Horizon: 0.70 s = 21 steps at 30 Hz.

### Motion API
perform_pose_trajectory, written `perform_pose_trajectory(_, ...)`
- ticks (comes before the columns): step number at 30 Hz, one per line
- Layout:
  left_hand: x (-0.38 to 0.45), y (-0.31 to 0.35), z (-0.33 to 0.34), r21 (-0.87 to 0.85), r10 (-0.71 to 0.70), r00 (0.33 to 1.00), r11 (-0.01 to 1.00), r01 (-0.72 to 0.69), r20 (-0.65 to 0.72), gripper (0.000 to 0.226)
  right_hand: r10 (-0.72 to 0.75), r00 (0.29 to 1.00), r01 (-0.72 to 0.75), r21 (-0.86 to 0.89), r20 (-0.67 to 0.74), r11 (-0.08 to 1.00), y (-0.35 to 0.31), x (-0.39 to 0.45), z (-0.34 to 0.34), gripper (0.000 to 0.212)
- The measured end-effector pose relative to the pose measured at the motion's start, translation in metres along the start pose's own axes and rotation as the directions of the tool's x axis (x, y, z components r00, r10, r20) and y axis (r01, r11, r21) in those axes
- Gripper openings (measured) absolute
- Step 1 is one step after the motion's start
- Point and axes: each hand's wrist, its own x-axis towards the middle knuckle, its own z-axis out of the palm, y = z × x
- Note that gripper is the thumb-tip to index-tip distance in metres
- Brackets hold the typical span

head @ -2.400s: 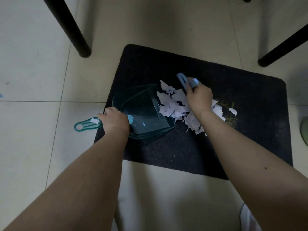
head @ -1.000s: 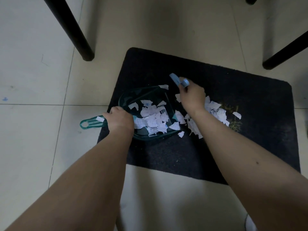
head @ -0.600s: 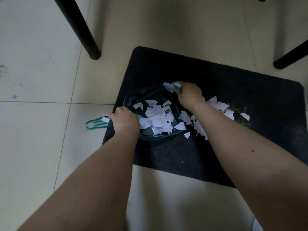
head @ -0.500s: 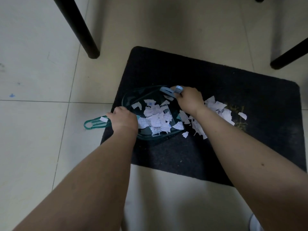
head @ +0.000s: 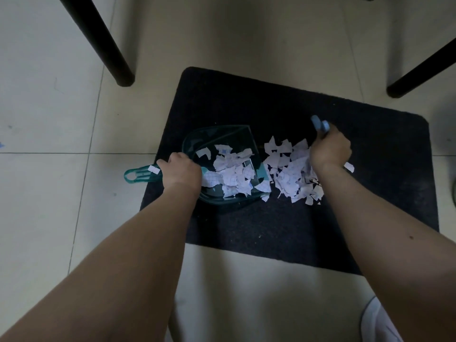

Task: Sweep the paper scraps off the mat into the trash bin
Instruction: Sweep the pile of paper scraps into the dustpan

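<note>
My left hand (head: 181, 172) grips the dustpan (head: 222, 166) handle; right hand (head: 329, 149) grips the brush (head: 320, 124) behind paper scraps (head: 293, 174) mid-mat (head: 370, 193). Risk: a hard stroke scatters scraps past the pan lip.

mat (head: 283, 223): dark, flat on my floor | paper scraps (head: 293, 169): white, one heap on mat, another inside my green dustpan (head: 222, 144) | brush (head: 320, 124): blue handle upright
</note>
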Motion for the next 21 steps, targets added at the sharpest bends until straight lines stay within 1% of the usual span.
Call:
perform_pose_trajectory(3,0.001,0.009,-0.004,0.011,0.016,1.000,1.000,-0.016,-0.008,0.039,-0.002,0.998,0.004,-0.019,0.063,1.000,0.010,-0.005,0.006,0.031)
perform_pose_trajectory(6,0.002,0.018,-0.008,0.028,0.037,0.999,0.999,-0.036,-0.009,0.039,-0.031,0.992,0.028,0.028,0.119,0.999,0.004,-0.018,0.010,0.031)
perform_pose_trajectory(12,0.002,0.032,-0.013,0.034,0.036,0.999,0.999,-0.036,-0.011,0.040,-0.209,0.952,0.178,0.147,0.225,0.973,-0.010,-0.041,0.013,0.030)
perform_pose_trajectory(14,0.002,0.033,-0.013,0.039,0.031,0.999,0.999,-0.030,-0.014,0.040,-0.236,0.954,0.190,0.239,0.185,0.952,-0.012,-0.041,0.007,0.031)
perform_pose_trajectory(16,0.002,0.033,-0.013,0.044,0.028,1.000,0.999,-0.027,-0.013,0.039,-0.214,0.972,0.180,0.284,0.093,0.942,-0.011,-0.033,0.002,0.032)
perform_pose_trajectory(18,0.002,0.033,-0.013,0.050,0.026,1.000,0.998,-0.025,-0.010,0.040,-0.159,0.986,0.143,0.222,0.056,0.965,-0.006,-0.026,-0.001,0.033)
perform_pose_trajectory(21,0.002,0.033,-0.013,0.048,0.026,1.000,0.999,-0.026,-0.008,0.040,-0.133,0.983,0.117,0.126,0.125,0.985,-0.003,-0.029,0.006,0.031)
